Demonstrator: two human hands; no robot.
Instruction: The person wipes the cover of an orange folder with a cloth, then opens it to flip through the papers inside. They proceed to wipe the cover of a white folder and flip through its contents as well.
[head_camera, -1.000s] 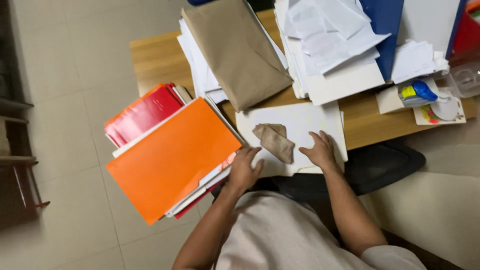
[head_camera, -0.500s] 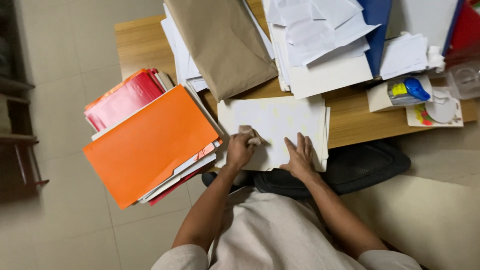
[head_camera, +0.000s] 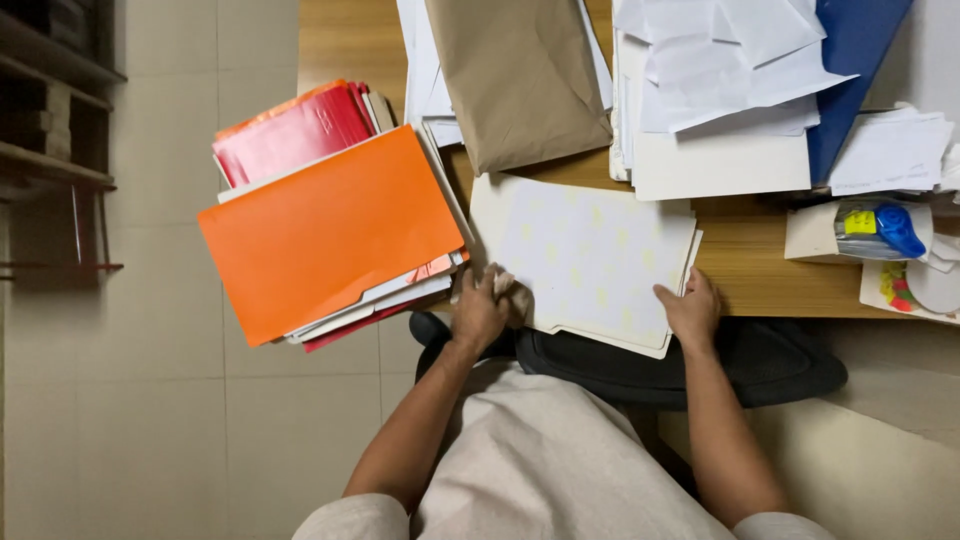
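Head view: person's own two hands at the near edge of the bench (head_camera: 760, 290).
Orange folder (head_camera: 330, 235): far left, topping a stack, untouched.
Left hand (head_camera: 482, 312): fingers bunched tight on a crumpled tan cloth (head_camera: 505, 287), soft, squashes easily.
Cream folder (head_camera: 590, 255): light, floppy, probably slides; grab both side edges.
Right hand (head_camera: 688, 308): fingers pinching its right edge.

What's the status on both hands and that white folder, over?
Left hand clutches crumpled cloth at white folder edge. Right hand grips folder's right corner. Orange folder crowds the left.
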